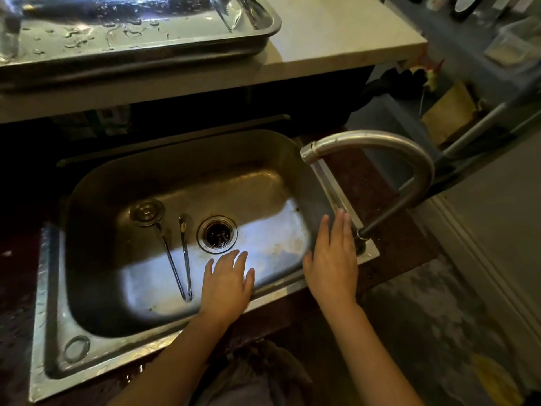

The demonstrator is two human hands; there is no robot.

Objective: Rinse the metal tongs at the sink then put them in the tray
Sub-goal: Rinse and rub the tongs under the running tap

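The metal tongs lie flat on the floor of the steel sink, left of the drain, their joined end toward the near wall and their round tip toward the far side. The left hand hovers flat over the sink's near edge, fingers spread and holding nothing, just right of the tongs' near end and not touching them. The right hand is likewise flat and empty, over the sink's right rim beside the faucet. The wet metal tray sits on the raised counter behind the sink.
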